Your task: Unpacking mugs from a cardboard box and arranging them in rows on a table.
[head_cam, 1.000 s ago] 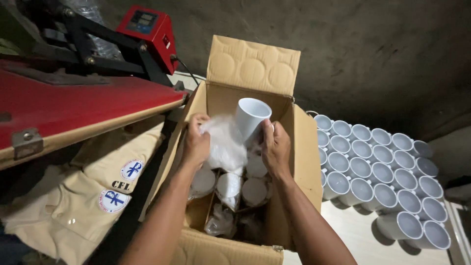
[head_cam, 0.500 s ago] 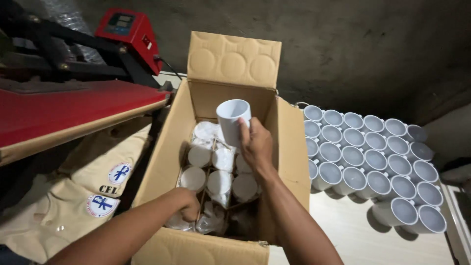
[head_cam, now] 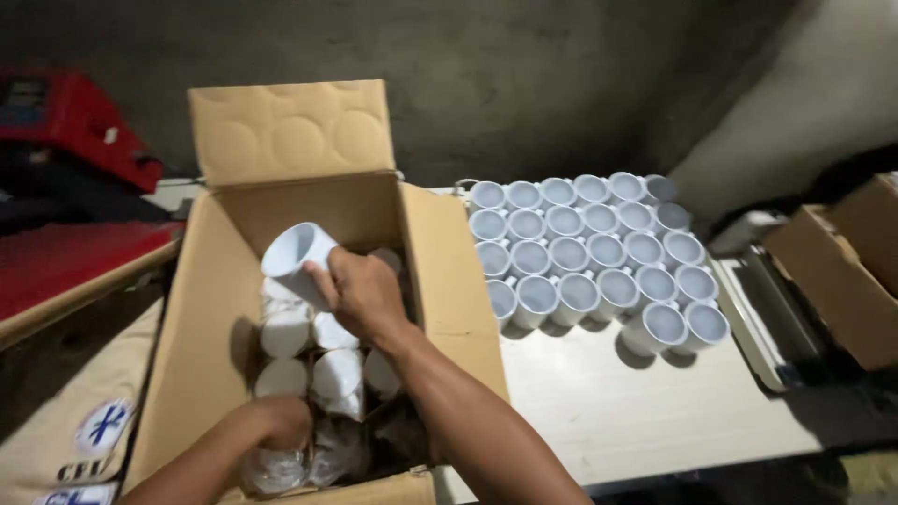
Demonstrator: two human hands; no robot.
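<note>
right hand (head_cam: 360, 292) grips white mug (head_cam: 295, 262) over cardboard box (head_cam: 449, 281); left hand (head_cam: 276, 421) perhaps on wrapping.

Body in view: two forearms and two hands only, entering from the bottom edge of the head view. Both forearms bare from the frame edge to the wrist; no sleeve, cuff or glove visible on either. Right hand (head_cam: 360, 292): bare, no ring, watch or strap seen; knuckles and back of hand face the camera, fingers partly hidden. Right forearm long and lean, some fine hair along its upper side. Left hand (head_cam: 279, 423): bare, in shadow, fingers hidden; wrist shows no band. Nails not resolvable on either hand. No torso, shoulder or clothing in frame.
</note>
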